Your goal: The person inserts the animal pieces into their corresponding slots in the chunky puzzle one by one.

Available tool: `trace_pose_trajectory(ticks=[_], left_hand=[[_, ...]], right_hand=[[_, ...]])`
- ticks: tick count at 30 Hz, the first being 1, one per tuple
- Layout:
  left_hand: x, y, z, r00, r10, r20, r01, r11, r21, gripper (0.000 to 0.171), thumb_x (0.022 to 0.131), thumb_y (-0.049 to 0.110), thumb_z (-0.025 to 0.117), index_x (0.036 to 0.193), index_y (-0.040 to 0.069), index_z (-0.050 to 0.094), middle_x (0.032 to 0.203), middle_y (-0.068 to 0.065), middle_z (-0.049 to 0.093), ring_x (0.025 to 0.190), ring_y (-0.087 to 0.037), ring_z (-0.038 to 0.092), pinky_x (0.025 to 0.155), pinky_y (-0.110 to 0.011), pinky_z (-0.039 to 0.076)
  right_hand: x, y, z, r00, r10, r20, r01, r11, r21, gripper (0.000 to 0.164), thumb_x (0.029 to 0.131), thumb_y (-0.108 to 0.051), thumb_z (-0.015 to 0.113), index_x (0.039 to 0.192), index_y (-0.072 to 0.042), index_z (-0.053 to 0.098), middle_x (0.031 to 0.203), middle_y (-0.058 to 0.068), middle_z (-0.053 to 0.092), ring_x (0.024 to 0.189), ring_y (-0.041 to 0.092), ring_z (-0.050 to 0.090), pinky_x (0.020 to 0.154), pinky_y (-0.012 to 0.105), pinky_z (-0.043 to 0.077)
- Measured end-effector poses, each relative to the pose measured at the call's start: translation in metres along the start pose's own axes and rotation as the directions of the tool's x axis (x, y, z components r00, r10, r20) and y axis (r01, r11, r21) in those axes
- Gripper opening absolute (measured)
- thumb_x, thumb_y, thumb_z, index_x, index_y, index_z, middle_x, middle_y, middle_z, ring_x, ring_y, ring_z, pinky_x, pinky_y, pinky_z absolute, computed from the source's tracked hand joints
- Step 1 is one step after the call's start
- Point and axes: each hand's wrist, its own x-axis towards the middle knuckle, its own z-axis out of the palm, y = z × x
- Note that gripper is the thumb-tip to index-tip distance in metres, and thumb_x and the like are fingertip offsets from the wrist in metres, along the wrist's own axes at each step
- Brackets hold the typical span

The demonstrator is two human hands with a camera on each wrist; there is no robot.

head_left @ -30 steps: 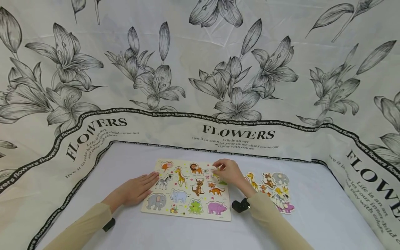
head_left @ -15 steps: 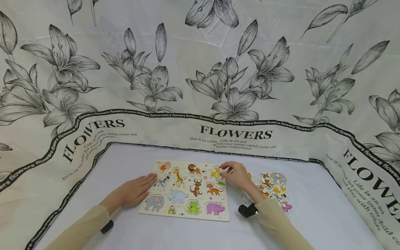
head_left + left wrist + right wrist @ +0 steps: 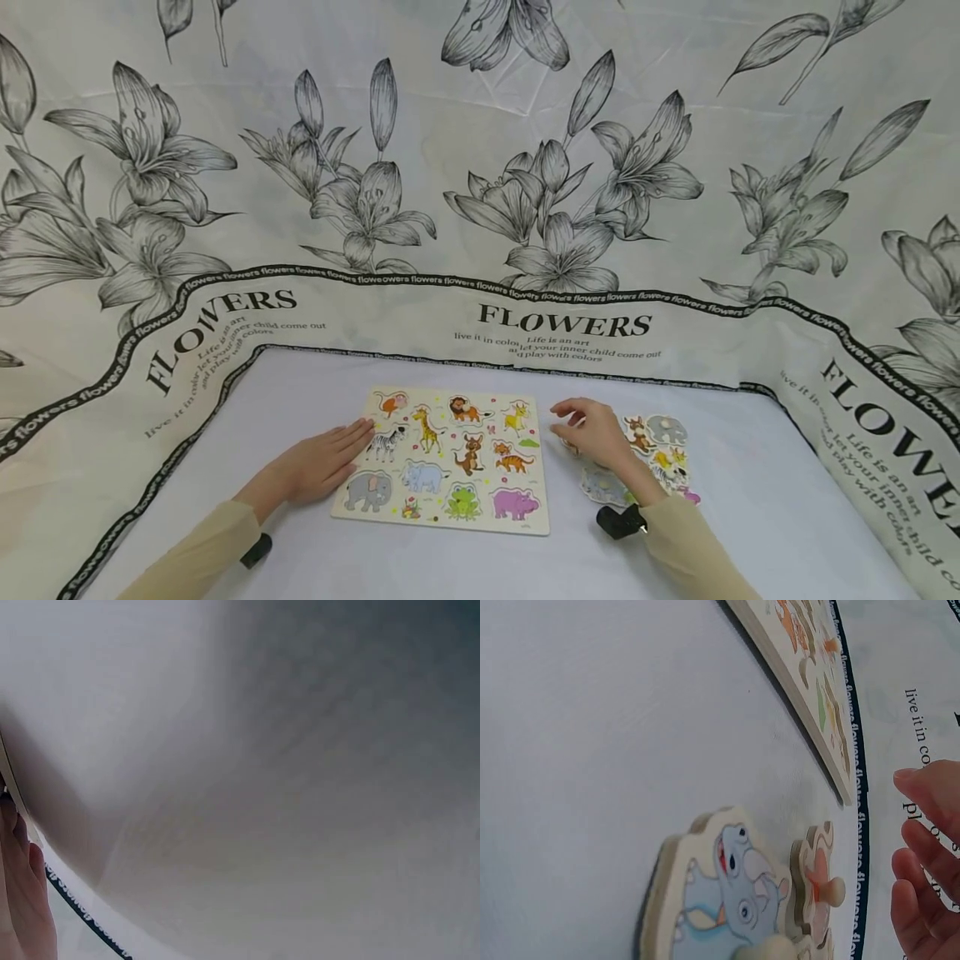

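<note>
My left hand [image 3: 321, 460] lies with fairly straight fingers along the left edge of a pale puzzle board [image 3: 442, 522]; its fingertips touch that edge. Printed animals fill the board, among them a giraffe, a lion and a purple hippo. To the right of the board hovers my right hand [image 3: 596, 435], its fingers loosely bent and holding nothing. Beneath and beside it lie loose animal puzzle pieces, including a grey elephant piece [image 3: 666, 428] and a blue rhino piece [image 3: 727, 892] with a wooden knob. The hand hides part of this group.
A white cloth [image 3: 300, 550] covers the table. Behind it rises a flower-printed curtain [image 3: 420, 317] with a black lettered border. A dark wrist camera [image 3: 622, 521] sits under the right wrist. The left wrist view shows mostly blurred white cloth.
My right hand has moved from the board's upper right corner to the right, over the loose pieces, uncovering the yellow antelope on the board. The left hand stays at the board's edge.
</note>
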Motion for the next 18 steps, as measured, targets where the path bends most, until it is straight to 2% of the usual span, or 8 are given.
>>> trace_pose_trajectory(ticks=[8,14,18], left_hand=[[0.000,-0.001,0.001,1.000,-0.006,0.016,0.006,1.000,0.006,0.055,0.104,0.031,0.034,0.150,0.002,0.029,0.158,-0.013,0.026,0.146,-0.031,0.027,0.118,-0.044,0.030],[0.000,0.000,-0.001,1.000,0.005,0.018,-0.005,1.000,0.009,0.055,0.104,0.031,0.034,0.149,0.000,0.030,0.158,-0.014,0.027,0.145,-0.032,0.028,0.117,-0.045,0.031],[0.000,0.000,-0.001,1.000,0.014,0.002,-0.014,1.000,0.025,0.054,0.104,0.030,0.035,0.149,0.000,0.031,0.157,-0.015,0.029,0.144,-0.033,0.029,0.116,-0.046,0.032]], right_hand=[[-0.011,0.017,-0.010,0.999,0.044,-0.025,-0.044,0.999,0.013,0.027,0.080,-0.018,0.077,0.105,-0.008,0.072,0.096,0.008,0.072,0.076,0.012,0.059,0.057,0.021,0.048],[-0.015,0.026,-0.014,0.998,0.061,-0.017,-0.061,0.998,0.013,0.027,0.082,-0.019,0.077,0.105,-0.007,0.072,0.093,0.006,0.072,0.079,0.014,0.061,0.063,0.023,0.049],[-0.016,0.030,-0.016,0.995,0.098,0.008,-0.098,0.995,0.025,0.029,0.082,-0.019,0.076,0.108,-0.008,0.071,0.091,0.005,0.070,0.079,0.014,0.060,0.059,0.023,0.048]])
